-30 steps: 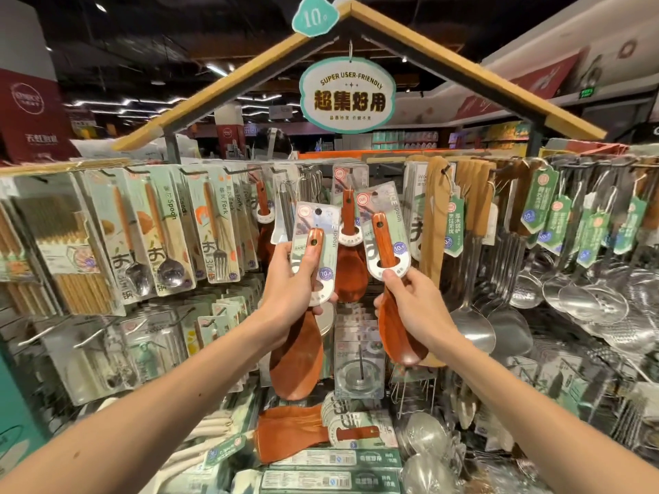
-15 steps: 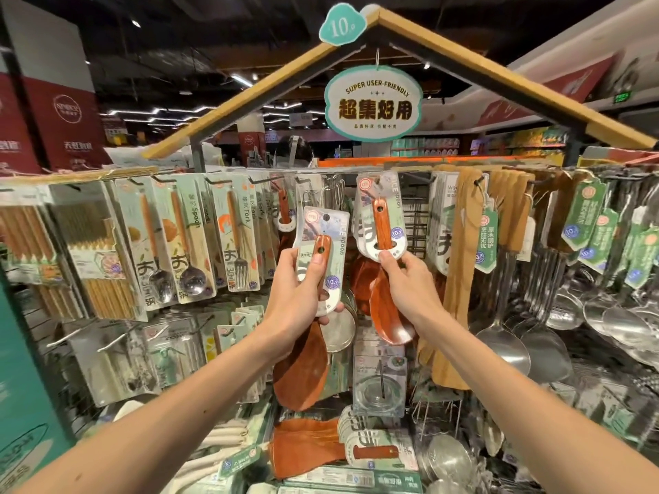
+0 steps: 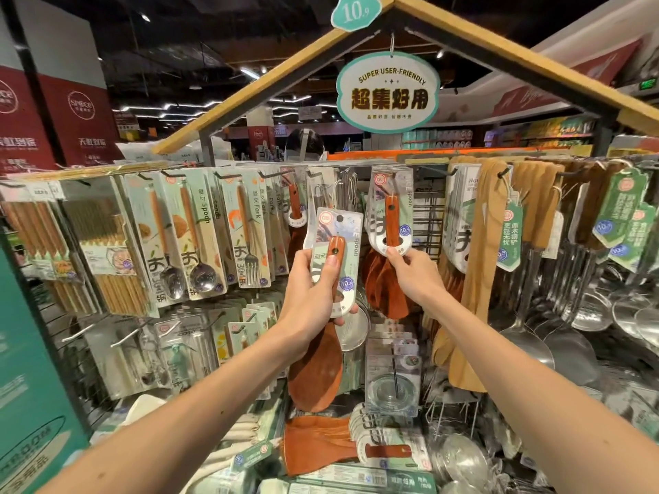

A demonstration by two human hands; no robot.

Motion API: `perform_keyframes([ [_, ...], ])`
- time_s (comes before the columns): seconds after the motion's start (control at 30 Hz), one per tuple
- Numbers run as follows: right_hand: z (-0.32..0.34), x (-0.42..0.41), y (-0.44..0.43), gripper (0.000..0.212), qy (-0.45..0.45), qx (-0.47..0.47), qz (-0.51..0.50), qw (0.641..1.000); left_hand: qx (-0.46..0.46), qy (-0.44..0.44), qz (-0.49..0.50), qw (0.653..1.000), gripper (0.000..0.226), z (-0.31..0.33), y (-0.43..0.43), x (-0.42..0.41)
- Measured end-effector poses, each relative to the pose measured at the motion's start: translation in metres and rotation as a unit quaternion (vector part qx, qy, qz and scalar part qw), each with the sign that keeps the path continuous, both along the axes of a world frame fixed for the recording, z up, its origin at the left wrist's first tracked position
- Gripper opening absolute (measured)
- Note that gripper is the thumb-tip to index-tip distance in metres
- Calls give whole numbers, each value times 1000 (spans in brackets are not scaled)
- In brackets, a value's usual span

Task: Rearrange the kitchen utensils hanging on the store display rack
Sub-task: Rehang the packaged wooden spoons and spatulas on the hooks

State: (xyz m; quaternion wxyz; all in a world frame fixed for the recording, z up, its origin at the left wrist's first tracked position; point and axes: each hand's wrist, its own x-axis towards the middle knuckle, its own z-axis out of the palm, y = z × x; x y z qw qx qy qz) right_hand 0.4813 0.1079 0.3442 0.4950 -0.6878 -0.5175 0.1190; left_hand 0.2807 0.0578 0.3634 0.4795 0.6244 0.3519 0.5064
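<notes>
At the far left stands a teal panel, and above it red banners hang under a dark ceiling with strip lights. The display rack is a wire grid with a top rail of hooks, set under a wooden roof frame. On its left part hang packs of chopsticks, then carded steel spoons and carded forks, with more packets on a lower row of hooks.

The left hand is raised before the middle of the rack. Its fingers are curled round a carded wooden spoon, thumb pressed on the handle, and the brown blade hangs below the wrist, clear of the hooks. Just to its right, the right hand pinches the lower edge of a second carded wooden spoon between thumb and fingers. That card reaches up to the rail in front of others like it, but I cannot tell whether it sits on a hook.

Above hang an oval sign and, at the roof's peak, a price tag. Below the hands, loose wooden spoons lie piled on the shelf. Further right hang pale wooden spatulas, then steel ladles with green tags.
</notes>
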Motion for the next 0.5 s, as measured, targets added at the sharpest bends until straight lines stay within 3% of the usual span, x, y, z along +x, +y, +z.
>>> perform_keyframes([
  [0.3,-2,6,23,49,-10,-33,-12,999,-4,4,11,1000,13,-4,7,-1],
  [0.5,-21,-1,-1,50,-11,32,-78,996,-30,-28,-1,999,17,-5,7,-7],
])
